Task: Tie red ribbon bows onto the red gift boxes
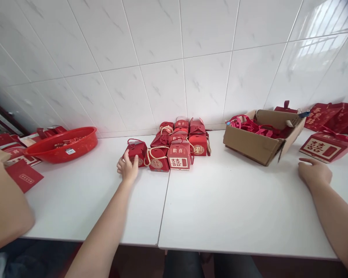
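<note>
My left hand [128,166] is wrapped around a small dark red gift box [139,153] with a red cord handle, standing at the left end of a cluster. Next to it are a red gift box with a rope bow [159,164] and a red-and-white gift box [179,156] with Chinese characters. More small red boxes stand behind them, near the wall. Over on the right, my right hand [315,173] rests low at the table, its index finger stretched out and nothing seen in it. Just beyond it stands a larger red-and-cream gift box [327,147].
A cardboard box [249,144] of red ribbons stands right of centre, with red bags [324,115] behind. At left are a red plastic basin [84,144], a red card [24,175] and another person's blurred arm [8,208]. A tiled wall [162,92] backs the white table [220,208].
</note>
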Demonstrator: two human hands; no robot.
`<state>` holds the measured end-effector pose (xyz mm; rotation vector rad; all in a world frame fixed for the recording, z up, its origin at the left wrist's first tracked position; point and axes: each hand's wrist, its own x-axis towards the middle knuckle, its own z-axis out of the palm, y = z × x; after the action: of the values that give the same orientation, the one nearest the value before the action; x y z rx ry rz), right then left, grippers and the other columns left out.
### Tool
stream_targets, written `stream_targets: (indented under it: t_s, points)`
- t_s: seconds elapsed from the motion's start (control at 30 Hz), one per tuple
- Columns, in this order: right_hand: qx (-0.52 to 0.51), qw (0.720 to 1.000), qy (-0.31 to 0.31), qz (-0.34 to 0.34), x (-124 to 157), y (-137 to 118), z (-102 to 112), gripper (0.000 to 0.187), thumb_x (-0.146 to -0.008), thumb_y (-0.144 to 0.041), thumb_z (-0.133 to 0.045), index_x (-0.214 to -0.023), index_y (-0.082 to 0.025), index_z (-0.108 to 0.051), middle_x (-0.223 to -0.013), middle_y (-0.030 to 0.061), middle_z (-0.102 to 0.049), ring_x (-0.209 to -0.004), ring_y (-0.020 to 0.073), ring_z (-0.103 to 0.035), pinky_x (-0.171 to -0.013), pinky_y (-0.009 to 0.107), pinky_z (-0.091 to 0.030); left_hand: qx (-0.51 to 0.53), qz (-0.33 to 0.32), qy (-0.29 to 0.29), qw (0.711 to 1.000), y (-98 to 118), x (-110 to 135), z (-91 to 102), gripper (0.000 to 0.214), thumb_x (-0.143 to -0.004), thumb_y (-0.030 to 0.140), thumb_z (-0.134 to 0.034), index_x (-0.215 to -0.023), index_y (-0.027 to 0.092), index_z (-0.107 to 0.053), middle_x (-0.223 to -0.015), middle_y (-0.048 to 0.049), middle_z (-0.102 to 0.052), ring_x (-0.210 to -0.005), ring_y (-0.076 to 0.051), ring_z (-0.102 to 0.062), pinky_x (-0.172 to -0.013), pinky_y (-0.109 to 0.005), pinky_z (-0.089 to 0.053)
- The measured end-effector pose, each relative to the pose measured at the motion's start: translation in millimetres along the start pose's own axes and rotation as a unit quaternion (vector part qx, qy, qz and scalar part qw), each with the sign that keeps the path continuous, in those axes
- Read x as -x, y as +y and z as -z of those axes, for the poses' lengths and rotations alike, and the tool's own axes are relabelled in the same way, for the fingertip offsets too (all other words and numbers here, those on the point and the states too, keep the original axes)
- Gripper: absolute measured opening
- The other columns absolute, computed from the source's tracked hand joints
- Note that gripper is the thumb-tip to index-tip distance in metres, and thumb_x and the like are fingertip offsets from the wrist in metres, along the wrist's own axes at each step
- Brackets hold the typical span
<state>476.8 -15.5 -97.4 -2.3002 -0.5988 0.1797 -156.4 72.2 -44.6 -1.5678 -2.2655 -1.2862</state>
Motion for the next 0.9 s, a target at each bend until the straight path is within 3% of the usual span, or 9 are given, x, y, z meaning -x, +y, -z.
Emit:
stream_targets:
  t_s: [0.2,0.37,0.43,0.5,0.6,0.67,0.73,0.83,0.9]
  points:
    - [0.043,0.999,-0.020,0.019,4,-4,-3,0.041,-0.075,-0.023,-0.051,-0.112,-0.019,-0.068,-0.108,0.0160,-0.065,-0.102,0.0289,-0.059,-0.083,0.038,-0.044,-0.026,-0.020,-0.011,0.999,-1,5,-3.8,0.089,-0.070,0.064,-0.059,-0.143,0.025,-0.027,-0.139,-0.0189,-0.035,-0.132,-0.038,-0.032,-0.104,-0.057,-0.028]
    - [0.088,0.992,-0.054,0.067,8,-7,-12,0.044,-0.074,-0.027,-0.055,-0.115,-0.021,-0.065,-0.114,0.0151,-0.061,-0.107,0.0289,-0.056,-0.085,0.036,-0.043,0.037,0.047,-0.021,0.998,-2,1,-4.7,0.102,-0.058,0.063,-0.071,-0.141,0.028,-0.024,-0.135,-0.0182,-0.039,-0.119,-0.037,-0.050,-0.096,-0.056,-0.041]
    - [0.103,0.990,-0.061,0.079,7,-7,-15,0.045,-0.074,-0.028,-0.055,-0.118,-0.020,-0.063,-0.118,0.0153,-0.059,-0.110,0.0293,-0.055,-0.088,0.037,-0.042,0.072,0.078,-0.001,0.994,-5,-1,-4.2,0.099,-0.058,0.058,-0.073,-0.140,0.028,-0.026,-0.134,-0.0168,-0.041,-0.116,-0.036,-0.053,-0.095,-0.054,-0.043]
    - [0.113,0.988,-0.066,0.083,7,-6,-16,0.046,-0.075,-0.030,-0.054,-0.120,-0.019,-0.061,-0.120,0.0159,-0.058,-0.111,0.0299,-0.054,-0.088,0.037,-0.042,0.127,0.081,0.059,0.987,-5,-5,0.1,0.094,-0.061,0.051,-0.073,-0.137,0.024,-0.026,-0.134,-0.0176,-0.041,-0.117,-0.032,-0.053,-0.098,-0.050,-0.044]
    - [0.121,0.987,-0.070,0.082,6,-6,-16,0.047,-0.076,-0.031,-0.053,-0.121,-0.018,-0.060,-0.120,0.0160,-0.057,-0.112,0.0306,-0.054,-0.088,0.037,-0.042,0.254,-0.039,0.175,0.951,6,-7,15.3,0.089,-0.064,0.037,-0.070,-0.134,0.017,-0.019,-0.140,-0.0208,-0.033,-0.122,-0.026,-0.049,-0.097,-0.040,-0.046]
    - [0.122,0.987,-0.071,0.082,6,-6,-16,0.047,-0.076,-0.031,-0.053,-0.121,-0.019,-0.060,-0.121,0.0158,-0.057,-0.112,0.0306,-0.054,-0.088,0.037,-0.042,0.325,-0.165,0.195,0.911,24,-1,27.1,0.087,-0.065,0.036,-0.066,-0.132,0.021,-0.013,-0.142,-0.0187,-0.029,-0.122,-0.025,-0.048,-0.091,-0.039,-0.050]
    - [0.120,0.987,-0.069,0.085,8,-7,-16,0.048,-0.076,-0.030,-0.053,-0.122,-0.018,-0.059,-0.123,0.0165,-0.056,-0.114,0.0307,-0.052,-0.089,0.037,-0.041,0.371,-0.238,0.173,0.881,45,16,34.4,0.085,-0.068,0.041,-0.060,-0.133,0.026,-0.008,-0.142,-0.0162,-0.029,-0.120,-0.026,-0.049,-0.090,-0.041,-0.050]
    - [0.110,0.987,-0.066,0.092,11,-8,-14,0.054,-0.076,-0.031,-0.054,-0.127,-0.014,-0.054,-0.124,0.0193,-0.054,-0.113,0.0307,-0.052,-0.087,0.037,-0.040,0.372,-0.318,0.149,0.859,74,60,30.7,0.093,-0.061,0.056,-0.063,-0.134,0.023,-0.014,-0.141,-0.0161,-0.026,-0.133,-0.033,-0.034,-0.108,-0.045,-0.034]
    - [0.101,0.988,-0.067,0.097,13,-8,-13,0.057,-0.075,-0.032,-0.055,-0.129,-0.012,-0.051,-0.123,0.0207,-0.055,-0.109,0.0303,-0.053,-0.084,0.036,-0.040,0.365,-0.347,0.010,0.864,84,92,19.8,0.097,-0.061,0.053,-0.067,-0.137,0.022,-0.016,-0.141,-0.0168,-0.027,-0.132,-0.035,-0.034,-0.109,-0.046,-0.032]
